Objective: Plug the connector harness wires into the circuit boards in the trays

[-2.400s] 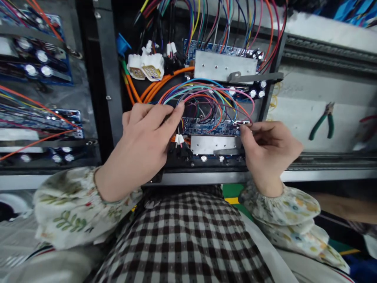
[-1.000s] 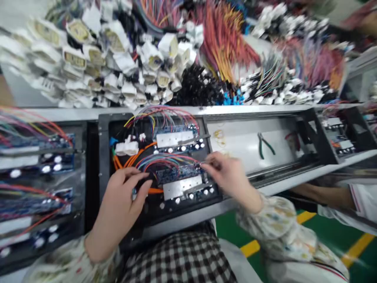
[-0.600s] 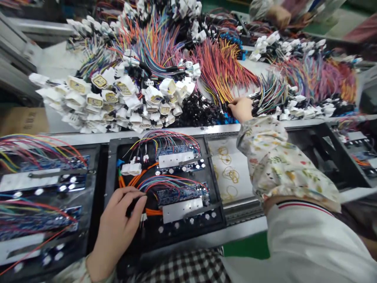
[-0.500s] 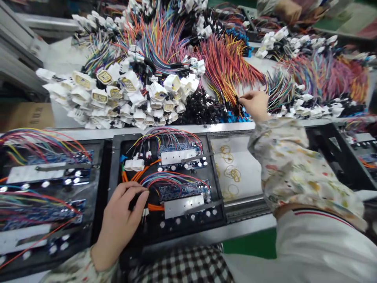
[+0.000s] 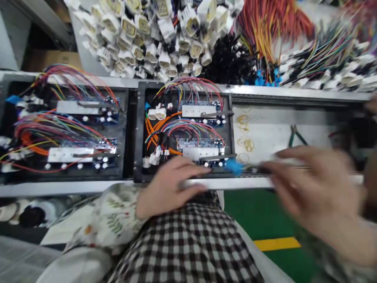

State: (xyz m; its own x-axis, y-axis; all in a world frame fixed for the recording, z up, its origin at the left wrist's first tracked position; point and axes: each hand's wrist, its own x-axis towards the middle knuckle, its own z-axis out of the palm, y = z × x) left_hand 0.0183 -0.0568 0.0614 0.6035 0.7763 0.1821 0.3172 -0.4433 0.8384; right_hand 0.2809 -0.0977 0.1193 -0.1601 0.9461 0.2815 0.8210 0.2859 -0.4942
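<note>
My right hand [image 5: 321, 188], blurred by motion, pinches a short wire lead with a blue connector [image 5: 234, 166] at its end. The connector points left, over the front right corner of the black tray [image 5: 231, 133]. At the tray's front edge my left hand [image 5: 175, 184] holds nothing, its fingers stretched out and apart from the thumb. Inside that tray lie two circuit boards: a rear one [image 5: 196, 111] and a front one [image 5: 200, 152], each with a pale metal plate and arching coloured wires. Orange wires and white connectors [image 5: 157, 114] lie at their left.
Another black tray [image 5: 125, 137] with wired boards stands on the left. Yellow rubber bands [image 5: 246, 144] and green-handled pliers [image 5: 293, 135] lie on the white surface to the right. Behind the rail are heaped white connectors [image 5: 165, 59], black connectors [image 5: 226, 59] and red-orange wires [image 5: 277, 23].
My right hand has come back from the wire bundles with a blue-connector lead. My left hand has moved from inside the tray to its front edge. The view has tilted down.
</note>
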